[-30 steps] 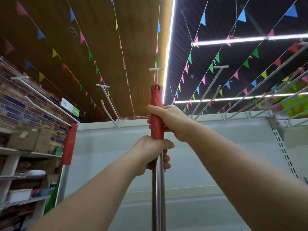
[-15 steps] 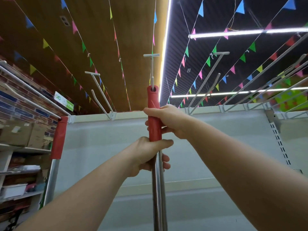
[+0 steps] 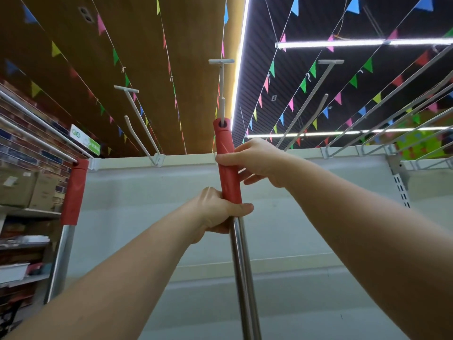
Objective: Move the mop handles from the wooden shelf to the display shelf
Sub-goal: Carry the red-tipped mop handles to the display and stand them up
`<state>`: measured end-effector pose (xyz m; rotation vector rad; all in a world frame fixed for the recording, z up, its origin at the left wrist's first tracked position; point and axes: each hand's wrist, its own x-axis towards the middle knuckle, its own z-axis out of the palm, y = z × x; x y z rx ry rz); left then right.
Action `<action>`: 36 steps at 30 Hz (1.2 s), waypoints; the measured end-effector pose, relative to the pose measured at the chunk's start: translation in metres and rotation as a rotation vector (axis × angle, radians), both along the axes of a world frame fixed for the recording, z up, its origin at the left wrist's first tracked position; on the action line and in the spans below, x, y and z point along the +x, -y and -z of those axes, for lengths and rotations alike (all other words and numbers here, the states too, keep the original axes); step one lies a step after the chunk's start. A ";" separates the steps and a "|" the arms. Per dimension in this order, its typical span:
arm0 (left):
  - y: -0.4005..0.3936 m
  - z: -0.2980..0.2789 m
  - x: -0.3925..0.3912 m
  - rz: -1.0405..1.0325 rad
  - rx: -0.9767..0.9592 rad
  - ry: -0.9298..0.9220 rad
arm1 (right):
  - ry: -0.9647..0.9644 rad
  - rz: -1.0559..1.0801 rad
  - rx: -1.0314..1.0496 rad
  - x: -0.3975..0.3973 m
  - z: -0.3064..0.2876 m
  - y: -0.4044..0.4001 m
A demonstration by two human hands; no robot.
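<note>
I hold a mop handle [image 3: 226, 155] upright in front of me: a steel pole with a red plastic grip at the top. The hole in the grip's tip sits over the end of a white display hook [image 3: 221, 94]. My left hand [image 3: 220, 209] wraps the base of the red grip. My right hand [image 3: 257, 161] grips the red part higher up, fingers partly loosened. A second mop handle [image 3: 73, 192] with a red grip hangs from a hook at the far left of the white display shelf [image 3: 294, 217].
Several bare white hooks [image 3: 139, 123] and long metal prongs [image 3: 392, 111] jut out from the shelf's top rail. A shelf [image 3: 27, 212] with cardboard boxes and bins stands at the left. Bunting strings and strip lights run across the ceiling.
The mop handle has risen and its tip hole has slid onto the end of the white hook. My right hand's fingers have loosened on the grip.
</note>
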<state>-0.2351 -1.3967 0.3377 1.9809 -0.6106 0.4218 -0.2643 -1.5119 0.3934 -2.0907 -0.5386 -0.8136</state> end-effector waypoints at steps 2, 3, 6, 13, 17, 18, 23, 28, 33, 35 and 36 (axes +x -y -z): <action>0.002 0.003 0.006 -0.019 -0.017 0.038 | 0.009 0.006 0.004 0.008 0.003 0.001; 0.003 0.005 0.010 -0.028 -0.027 0.062 | 0.014 0.006 0.011 0.012 0.004 0.001; 0.003 0.010 0.022 -0.033 -0.062 0.116 | 0.006 -0.015 0.021 0.022 0.005 0.004; 0.002 0.015 0.049 -0.078 -0.081 0.128 | 0.000 0.018 0.042 0.053 0.009 -0.001; 0.002 0.017 0.059 -0.135 -0.059 0.161 | 0.012 0.024 0.072 0.067 0.010 -0.004; 0.002 0.017 0.061 -0.149 -0.052 0.169 | 0.014 0.023 0.082 0.070 0.011 -0.005; -0.002 0.020 0.069 -0.183 -0.080 0.158 | 0.017 0.040 0.122 0.083 0.012 -0.009; -0.004 0.020 0.077 -0.209 -0.094 0.146 | 0.038 0.077 0.150 0.094 0.015 -0.013; -0.002 0.022 0.087 -0.225 -0.100 0.117 | 0.061 0.120 0.175 0.109 0.020 -0.019; -0.002 0.022 0.090 -0.223 -0.109 0.101 | 0.065 0.122 0.194 0.115 0.022 -0.020; -0.001 0.022 0.091 -0.219 -0.111 0.095 | 0.071 0.120 0.200 0.116 0.023 -0.020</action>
